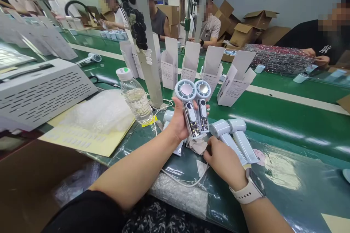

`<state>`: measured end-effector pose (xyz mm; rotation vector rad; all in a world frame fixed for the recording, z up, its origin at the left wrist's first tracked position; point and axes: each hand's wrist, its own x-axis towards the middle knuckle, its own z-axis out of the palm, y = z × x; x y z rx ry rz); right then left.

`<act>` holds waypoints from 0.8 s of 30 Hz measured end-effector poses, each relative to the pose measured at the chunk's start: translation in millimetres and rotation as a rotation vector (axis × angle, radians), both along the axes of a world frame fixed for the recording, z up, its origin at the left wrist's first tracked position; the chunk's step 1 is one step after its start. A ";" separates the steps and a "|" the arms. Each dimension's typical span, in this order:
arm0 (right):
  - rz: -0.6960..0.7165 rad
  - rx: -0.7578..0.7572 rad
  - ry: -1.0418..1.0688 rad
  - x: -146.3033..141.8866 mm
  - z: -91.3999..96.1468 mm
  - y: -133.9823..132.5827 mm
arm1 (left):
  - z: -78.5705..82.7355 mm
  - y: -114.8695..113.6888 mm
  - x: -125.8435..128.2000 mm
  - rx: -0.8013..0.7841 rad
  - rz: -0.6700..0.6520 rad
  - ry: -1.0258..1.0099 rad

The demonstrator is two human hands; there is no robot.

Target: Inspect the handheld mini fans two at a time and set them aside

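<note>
Nearest, right of a water bottle, a loose white cable might snag. Also right of the bottle, the right hand touches a crumpled cloth, grip unclear; the left hand grasps two handheld devices, circuit boards exposed, apparently unfinished. Two more devices lie farther right. Behind the bottle, a post partly hides unclosed white boxes.

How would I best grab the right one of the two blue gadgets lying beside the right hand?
I'd probably take the right gadget by its straight handle, from the right: the handle slants toward the near side, and the other gadget lies close along its left.
</note>
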<state>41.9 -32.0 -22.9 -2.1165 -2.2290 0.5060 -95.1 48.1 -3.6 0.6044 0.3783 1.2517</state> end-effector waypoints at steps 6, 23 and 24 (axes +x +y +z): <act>0.060 -0.037 -0.199 -13.3 -0.7 -4.3 | 0.5 -1.9 0.7 0.007 -0.007 0.012; -0.172 -0.197 1.296 8.4 -2.9 0.2 | 1.2 1.3 -2.0 -0.017 0.007 -0.009; -0.204 -0.225 1.355 8.3 -1.1 -0.4 | 0.8 2.1 -2.4 -0.007 0.014 0.000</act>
